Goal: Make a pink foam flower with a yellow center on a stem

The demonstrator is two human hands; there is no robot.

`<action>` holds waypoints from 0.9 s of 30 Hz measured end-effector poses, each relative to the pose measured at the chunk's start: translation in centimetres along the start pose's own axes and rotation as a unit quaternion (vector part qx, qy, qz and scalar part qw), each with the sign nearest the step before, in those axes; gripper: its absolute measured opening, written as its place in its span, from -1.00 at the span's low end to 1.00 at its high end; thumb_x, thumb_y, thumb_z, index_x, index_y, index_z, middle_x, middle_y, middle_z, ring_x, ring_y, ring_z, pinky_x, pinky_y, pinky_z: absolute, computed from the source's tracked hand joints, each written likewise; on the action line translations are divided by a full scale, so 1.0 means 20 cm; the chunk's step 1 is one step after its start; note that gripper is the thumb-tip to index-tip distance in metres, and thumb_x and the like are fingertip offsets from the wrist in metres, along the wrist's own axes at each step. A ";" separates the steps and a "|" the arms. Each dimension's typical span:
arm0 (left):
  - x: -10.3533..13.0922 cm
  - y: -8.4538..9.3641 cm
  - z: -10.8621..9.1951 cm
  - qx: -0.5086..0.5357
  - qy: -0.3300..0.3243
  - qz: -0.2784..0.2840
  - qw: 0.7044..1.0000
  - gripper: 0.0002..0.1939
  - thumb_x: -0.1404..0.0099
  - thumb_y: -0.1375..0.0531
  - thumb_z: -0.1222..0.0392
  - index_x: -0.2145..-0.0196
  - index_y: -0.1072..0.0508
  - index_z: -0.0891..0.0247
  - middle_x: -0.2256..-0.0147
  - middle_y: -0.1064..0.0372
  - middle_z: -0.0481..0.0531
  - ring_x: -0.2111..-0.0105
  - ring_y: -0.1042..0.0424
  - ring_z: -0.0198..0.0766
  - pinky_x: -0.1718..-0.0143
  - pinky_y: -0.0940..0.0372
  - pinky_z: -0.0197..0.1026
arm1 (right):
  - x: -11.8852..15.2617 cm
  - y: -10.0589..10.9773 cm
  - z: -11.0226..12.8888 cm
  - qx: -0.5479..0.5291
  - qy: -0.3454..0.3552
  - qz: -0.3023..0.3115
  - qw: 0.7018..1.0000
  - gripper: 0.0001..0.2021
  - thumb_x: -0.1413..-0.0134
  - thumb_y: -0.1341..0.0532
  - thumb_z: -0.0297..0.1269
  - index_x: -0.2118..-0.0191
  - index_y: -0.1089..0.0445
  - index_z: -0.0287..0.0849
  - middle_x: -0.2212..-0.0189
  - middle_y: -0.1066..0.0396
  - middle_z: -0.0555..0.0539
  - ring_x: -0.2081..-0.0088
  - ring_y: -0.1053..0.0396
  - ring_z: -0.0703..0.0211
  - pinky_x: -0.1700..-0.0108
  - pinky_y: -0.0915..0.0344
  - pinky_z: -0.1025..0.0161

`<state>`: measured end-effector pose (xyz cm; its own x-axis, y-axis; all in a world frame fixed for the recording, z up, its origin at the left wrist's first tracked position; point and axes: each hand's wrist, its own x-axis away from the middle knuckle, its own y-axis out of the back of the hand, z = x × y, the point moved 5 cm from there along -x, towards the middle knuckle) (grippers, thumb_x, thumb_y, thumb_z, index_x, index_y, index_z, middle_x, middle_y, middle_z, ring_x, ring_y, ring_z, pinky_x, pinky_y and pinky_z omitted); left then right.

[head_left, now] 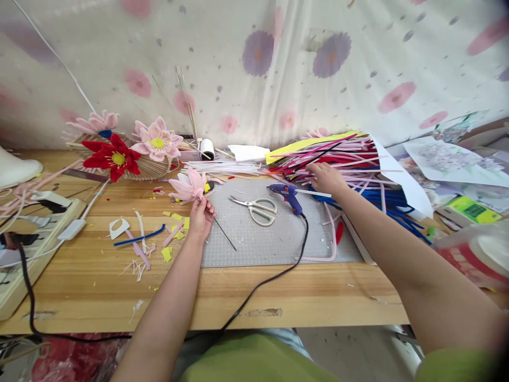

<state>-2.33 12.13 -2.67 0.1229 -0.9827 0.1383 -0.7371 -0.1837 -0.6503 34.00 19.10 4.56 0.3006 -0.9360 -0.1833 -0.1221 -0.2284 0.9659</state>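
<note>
My left hand (201,216) is closed around the base of a pink pipe-cleaner flower (188,185), its petals facing up and to the left. A thin dark stem (225,234) runs down to the right below the fingers. My right hand (326,179) reaches into the bundle of pipe cleaners (350,156), fingers bent down among the strands. What those fingertips hold, if anything, is hidden. Just left of that hand, a blue hot glue gun (289,197) with a white glue stick lies on the grey cutting mat (254,246). Scissors (256,208) lie slightly open between the hands.
Finished red (115,158) and pink flowers (158,139) stand at the back left. Yellow scraps (167,253) and a blue pipe cleaner (139,235) litter the left side near a power strip (37,254). The glue gun's black cord (274,278) crosses the front edge. Paper sheets (457,162) lie right.
</note>
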 end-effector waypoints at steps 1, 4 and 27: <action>0.00 0.00 0.00 -0.002 0.001 0.002 1.000 -0.75 -0.10 -0.26 0.17 0.47 -0.20 0.23 0.61 -0.11 -0.19 0.65 -0.16 -0.51 0.68 -0.06 -0.44 | 0.02 0.00 0.00 0.015 0.009 0.005 1.000 -0.66 -0.01 -0.02 -0.42 0.09 -0.38 -0.22 0.14 -0.39 -0.20 0.07 -0.24 0.02 0.14 -0.15 0.20; -0.01 0.01 0.00 -0.009 -0.002 0.002 1.000 -0.75 -0.09 -0.27 0.16 0.47 -0.22 0.25 0.61 -0.11 -0.19 0.66 -0.15 -0.51 0.68 -0.06 -0.44 | 0.06 -0.03 -0.03 0.065 0.016 0.033 0.997 -0.68 0.02 -0.09 -0.37 0.12 -0.43 -0.18 0.14 -0.35 -0.18 0.08 -0.20 -0.01 0.12 -0.12 0.17; 0.02 0.04 0.00 0.005 -0.003 0.002 1.000 -0.82 -0.14 -0.23 0.20 0.46 -0.26 0.26 0.61 -0.12 -0.17 0.66 -0.16 -0.51 0.68 -0.08 -0.44 | -0.02 -0.04 -0.04 0.053 -0.070 0.169 0.982 -0.76 0.01 -0.19 -0.39 0.19 -0.52 -0.15 0.18 -0.44 -0.33 0.11 -0.21 0.04 0.27 -0.02 0.16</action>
<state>-2.83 11.65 -3.19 0.1236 -0.9836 0.1313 -0.7314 -0.1797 -0.6579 34.72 19.94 3.99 0.0946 -0.9890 0.1139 -0.2924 0.0818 0.9528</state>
